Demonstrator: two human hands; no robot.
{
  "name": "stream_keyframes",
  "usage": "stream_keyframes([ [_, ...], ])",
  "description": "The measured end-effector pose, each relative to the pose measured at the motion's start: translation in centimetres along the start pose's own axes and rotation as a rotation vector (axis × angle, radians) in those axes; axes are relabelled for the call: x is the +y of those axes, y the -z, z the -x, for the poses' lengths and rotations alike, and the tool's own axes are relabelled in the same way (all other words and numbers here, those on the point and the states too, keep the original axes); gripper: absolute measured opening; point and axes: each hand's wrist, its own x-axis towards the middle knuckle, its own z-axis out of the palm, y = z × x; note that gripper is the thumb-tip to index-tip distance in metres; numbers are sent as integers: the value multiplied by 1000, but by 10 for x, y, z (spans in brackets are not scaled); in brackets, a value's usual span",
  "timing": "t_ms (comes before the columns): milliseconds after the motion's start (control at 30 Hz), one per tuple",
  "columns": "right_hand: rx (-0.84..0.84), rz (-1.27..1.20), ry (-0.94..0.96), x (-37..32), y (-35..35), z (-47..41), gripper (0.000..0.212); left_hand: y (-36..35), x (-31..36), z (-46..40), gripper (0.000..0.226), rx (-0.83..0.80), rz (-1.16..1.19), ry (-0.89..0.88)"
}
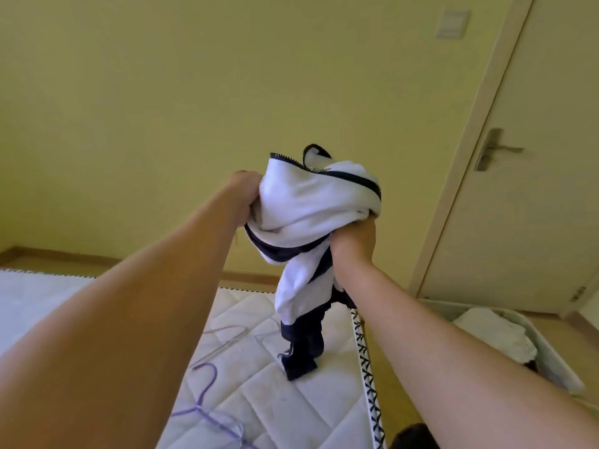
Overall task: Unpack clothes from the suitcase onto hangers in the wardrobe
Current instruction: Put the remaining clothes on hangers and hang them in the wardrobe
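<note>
Left hand (244, 189) fingers curled into bunched white jacket (311, 202), gripping at its 9 o'clock edge. Right hand (355, 244) clenched on same jacket from below, at 5 o'clock. Navy zipper tape at 12 o'clock of bundle; navy-trimmed tail hanging down, lowest part touching mattress (259, 384). Purple hanger (204, 400) flat on mattress at 7 o'clock of jacket; pale wire hanger (227, 338) just beyond it. Suitcase (534, 354) open on floor at 4 o'clock, white cloth inside. Door (534, 189) at 3 o'clock.
</note>
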Motion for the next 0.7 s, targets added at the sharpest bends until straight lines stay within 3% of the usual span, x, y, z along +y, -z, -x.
stream_keyframes([
  [67,-141,313,-112,56,-10,30,18,21,-46,-11,11,32,46,67],
  [100,-329,499,-216,74,-10,43,26,28,-66,-19,14,49,52,96],
  [200,-1124,1154,-603,88,-12,67,45,42,-120,-25,13,29,69,207],
  [233,-1252,1233,-672,86,-15,65,48,43,-131,-22,14,-25,105,246],
  [300,-1228,1337,-531,89,-25,52,37,41,-149,-12,20,-89,198,321],
  [367,-1008,1391,-225,106,-39,36,16,41,-171,-14,10,-113,275,400],
  [433,-845,1347,-151,131,-47,21,12,41,-191,-22,2,-91,264,435],
  [500,-797,1287,-208,157,-52,16,34,46,-213,-31,6,20,105,379],
  [567,-857,1281,-264,183,-59,19,53,57,-241,-37,19,150,-115,283],
  [700,-981,1221,-373,226,-90,38,77,83,-308,-33,48,199,-549,447],
])
